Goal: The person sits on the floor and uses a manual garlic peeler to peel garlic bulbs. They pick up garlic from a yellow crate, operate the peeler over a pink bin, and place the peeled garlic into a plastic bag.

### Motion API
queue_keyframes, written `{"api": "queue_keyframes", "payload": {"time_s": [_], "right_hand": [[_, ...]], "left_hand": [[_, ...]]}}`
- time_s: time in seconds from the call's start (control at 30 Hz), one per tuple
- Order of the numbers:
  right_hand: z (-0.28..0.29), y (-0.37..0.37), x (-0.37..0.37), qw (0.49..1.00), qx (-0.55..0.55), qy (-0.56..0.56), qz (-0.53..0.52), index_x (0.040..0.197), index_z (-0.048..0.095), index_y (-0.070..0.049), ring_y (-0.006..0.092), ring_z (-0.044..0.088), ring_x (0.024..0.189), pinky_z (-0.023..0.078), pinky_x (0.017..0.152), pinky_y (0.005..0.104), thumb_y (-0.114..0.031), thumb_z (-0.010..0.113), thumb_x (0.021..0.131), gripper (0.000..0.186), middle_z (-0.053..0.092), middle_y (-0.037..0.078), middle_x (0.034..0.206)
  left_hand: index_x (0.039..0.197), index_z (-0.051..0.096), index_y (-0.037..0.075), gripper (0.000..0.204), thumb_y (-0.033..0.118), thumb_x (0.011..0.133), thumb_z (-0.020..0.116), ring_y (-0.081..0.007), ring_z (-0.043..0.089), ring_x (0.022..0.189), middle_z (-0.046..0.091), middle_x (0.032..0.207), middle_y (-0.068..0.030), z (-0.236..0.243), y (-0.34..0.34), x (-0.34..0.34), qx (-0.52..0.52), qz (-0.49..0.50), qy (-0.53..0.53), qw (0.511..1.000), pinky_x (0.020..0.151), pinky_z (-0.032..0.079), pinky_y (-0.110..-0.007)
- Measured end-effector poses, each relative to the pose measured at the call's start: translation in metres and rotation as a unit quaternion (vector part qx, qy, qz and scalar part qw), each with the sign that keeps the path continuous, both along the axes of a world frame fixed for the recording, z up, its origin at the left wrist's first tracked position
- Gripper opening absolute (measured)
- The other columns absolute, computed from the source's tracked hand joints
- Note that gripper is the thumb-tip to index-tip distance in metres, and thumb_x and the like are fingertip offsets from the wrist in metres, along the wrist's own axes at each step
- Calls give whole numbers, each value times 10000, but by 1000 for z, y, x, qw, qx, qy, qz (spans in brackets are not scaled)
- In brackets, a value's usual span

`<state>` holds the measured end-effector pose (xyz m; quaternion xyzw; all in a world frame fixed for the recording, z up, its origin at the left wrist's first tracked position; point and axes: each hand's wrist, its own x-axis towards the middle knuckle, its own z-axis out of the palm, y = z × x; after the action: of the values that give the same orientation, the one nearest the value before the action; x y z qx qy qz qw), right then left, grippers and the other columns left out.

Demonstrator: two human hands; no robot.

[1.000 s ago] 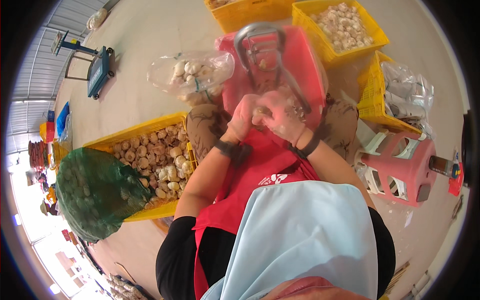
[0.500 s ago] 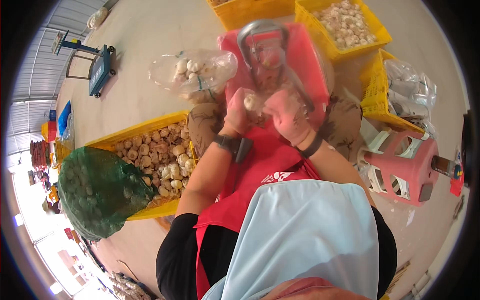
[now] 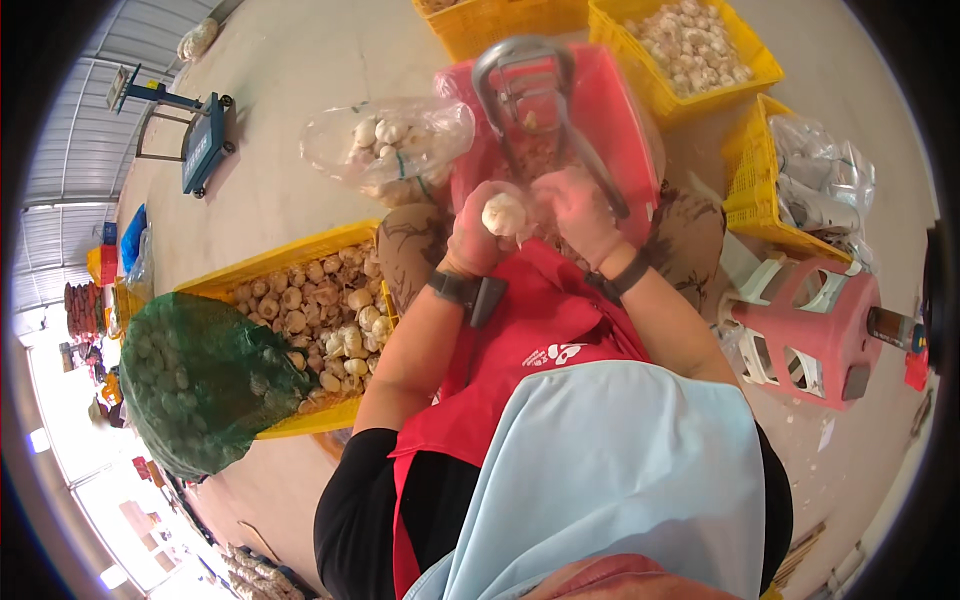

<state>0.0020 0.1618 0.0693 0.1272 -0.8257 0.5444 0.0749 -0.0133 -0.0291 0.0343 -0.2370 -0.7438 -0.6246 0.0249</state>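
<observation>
My left hand (image 3: 472, 235) is closed around a white garlic bulb (image 3: 503, 214), its round face turned up between thumb and fingers. Close at the bulb's right side is my right hand (image 3: 580, 212), its fingers curled in; whatever they pinch is hidden and slightly blurred. Both hands are over the near end of a pink tub (image 3: 615, 110), which has loose peelings (image 3: 540, 155) in it. A grey bent-tube metal frame (image 3: 567, 75) stands in the tub, just beyond my hands.
On the left are a yellow crate of garlic (image 3: 325, 235), a green mesh sack (image 3: 190, 390) and a clear bag of bulbs (image 3: 400, 135). A garlic-filled yellow crate (image 3: 690, 100), a crate of plastic bags (image 3: 750, 185) and a pink stool (image 3: 815, 320) are right. A platform scale (image 3: 205, 145) stands far left.
The garlic bulb shows more fully in my left hand, its round face now upward. My right hand has shifted slightly up, with its fingers still near the bulb.
</observation>
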Motion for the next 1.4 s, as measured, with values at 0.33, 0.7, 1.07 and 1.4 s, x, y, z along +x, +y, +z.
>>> {"api": "queue_keyframes", "payload": {"time_s": [0.33,0.7,1.07,1.4], "right_hand": [[-14,19,15,916,-339,-213,37,1252,572,-26,74,530,912,467,843,223,28,416,916,375,592,22,1073],[-24,21,15,929,-280,-241,-2,1095,600,28,87,561,903,464,875,231,-37,496,944,195,615,25,981],[-11,16,19,917,-300,-262,-13,1195,605,24,-10,451,737,398,683,145,18,449,936,303,631,-7,973],[-23,25,16,924,-312,-208,-73,1234,548,47,115,582,815,473,773,249,-117,522,969,312,645,36,924]], "left_hand": [[1031,552,43,275,290,947,465,-194,603,713,616,892,-121,3,-3,-9,250,-63,-380,888,490,433,-216],[1084,506,23,207,204,1024,426,-173,580,745,614,921,-101,15,-7,-7,409,-226,-430,772,594,466,-232],[1019,567,79,422,472,982,418,-214,646,697,644,858,-144,16,-2,-3,302,-93,-408,857,402,382,-198],[1238,516,81,512,518,988,430,-211,645,805,643,1036,-123,27,4,-4,429,-92,-467,768,604,534,-254]]}}
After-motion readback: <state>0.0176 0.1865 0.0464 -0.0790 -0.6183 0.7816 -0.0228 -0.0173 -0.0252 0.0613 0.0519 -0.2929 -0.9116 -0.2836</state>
